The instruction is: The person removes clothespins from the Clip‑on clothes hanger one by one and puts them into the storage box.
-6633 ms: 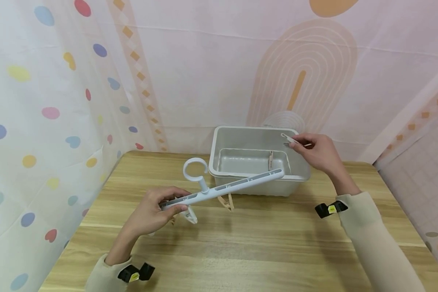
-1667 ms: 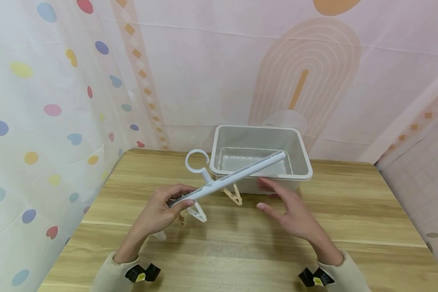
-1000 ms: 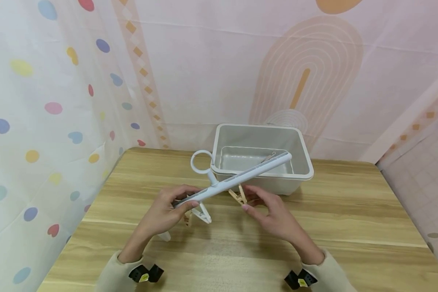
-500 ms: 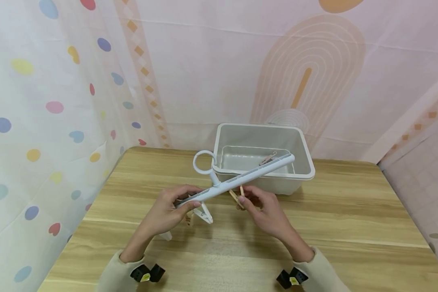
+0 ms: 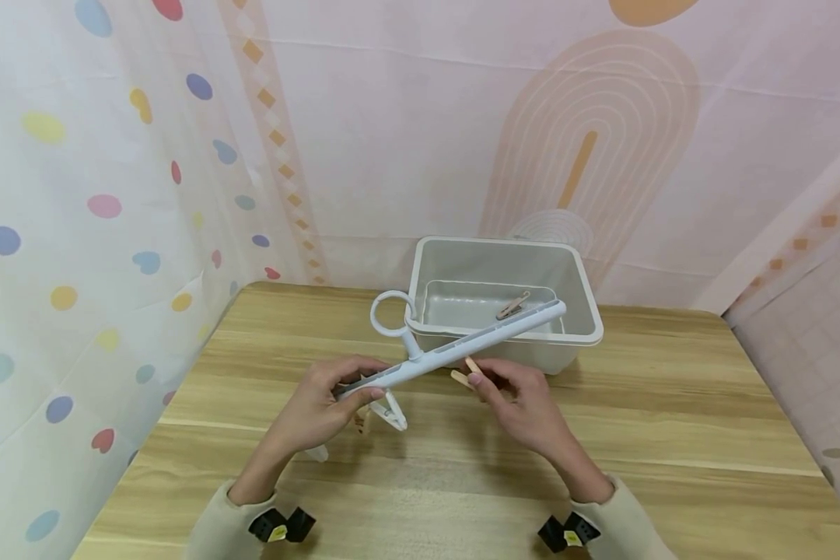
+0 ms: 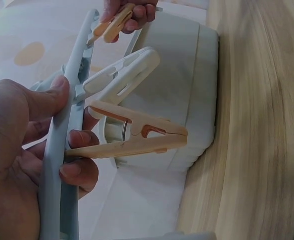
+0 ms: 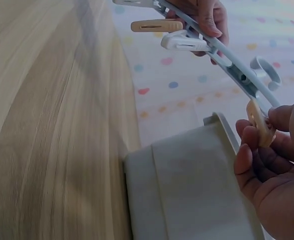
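Note:
My left hand (image 5: 322, 397) grips the near left end of a pale blue hanger bar (image 5: 455, 348), which slants up to the right with its ring hook on top. A white clip (image 5: 392, 412) and a tan clip (image 6: 136, 135) hang from the bar beside that hand. My right hand (image 5: 521, 400) pinches another tan clip (image 5: 470, 372) just under the bar. In the right wrist view this clip (image 7: 259, 124) lies close against the bar; whether it is still attached cannot be told.
Behind the bar stands a grey bin (image 5: 581, 339) on the wooden table (image 5: 672, 404), partly covered by the bar's right end. A small clip (image 5: 512, 306) lies inside it. A patterned cloth (image 5: 392, 140) hangs behind the table.
Earlier my right hand held a light clip over the bin, then came down empty and took hold of the tan clip. That clip has since shifted slightly right and turned. My left hand keeps its grip.

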{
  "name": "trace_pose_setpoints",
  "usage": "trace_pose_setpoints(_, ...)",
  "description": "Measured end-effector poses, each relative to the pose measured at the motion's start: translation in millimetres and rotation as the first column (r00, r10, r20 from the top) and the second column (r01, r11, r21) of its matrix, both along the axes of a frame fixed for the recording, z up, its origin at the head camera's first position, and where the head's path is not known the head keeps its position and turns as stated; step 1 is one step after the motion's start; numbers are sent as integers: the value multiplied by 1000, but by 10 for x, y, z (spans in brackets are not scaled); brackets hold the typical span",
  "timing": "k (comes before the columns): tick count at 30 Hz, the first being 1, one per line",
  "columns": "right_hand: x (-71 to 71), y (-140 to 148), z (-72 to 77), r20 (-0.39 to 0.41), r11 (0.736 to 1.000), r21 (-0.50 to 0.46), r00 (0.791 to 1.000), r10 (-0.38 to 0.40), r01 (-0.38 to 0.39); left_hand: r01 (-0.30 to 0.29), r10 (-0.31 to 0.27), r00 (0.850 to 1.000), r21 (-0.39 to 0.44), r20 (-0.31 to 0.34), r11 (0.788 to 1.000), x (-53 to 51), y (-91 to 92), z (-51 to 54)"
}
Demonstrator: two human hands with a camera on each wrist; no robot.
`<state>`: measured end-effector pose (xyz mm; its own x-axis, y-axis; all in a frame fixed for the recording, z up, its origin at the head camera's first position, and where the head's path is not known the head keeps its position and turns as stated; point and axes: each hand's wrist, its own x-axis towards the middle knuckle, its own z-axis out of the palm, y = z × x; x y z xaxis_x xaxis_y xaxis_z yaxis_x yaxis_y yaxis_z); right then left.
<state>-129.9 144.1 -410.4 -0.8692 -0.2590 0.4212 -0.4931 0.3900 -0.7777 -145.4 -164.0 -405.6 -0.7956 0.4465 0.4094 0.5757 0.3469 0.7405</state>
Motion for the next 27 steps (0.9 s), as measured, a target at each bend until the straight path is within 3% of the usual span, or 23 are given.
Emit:
trace_pose_setpoints(10,-25,81,-3,-163,998,36,986,-38,45,23,-22,999,16,-41,1000,9,19,13)
trace_pose_setpoints(27,-39,136,22,-213,997,-39,974,-70,63,40,-39,998,20,-39,999,20,2,30)
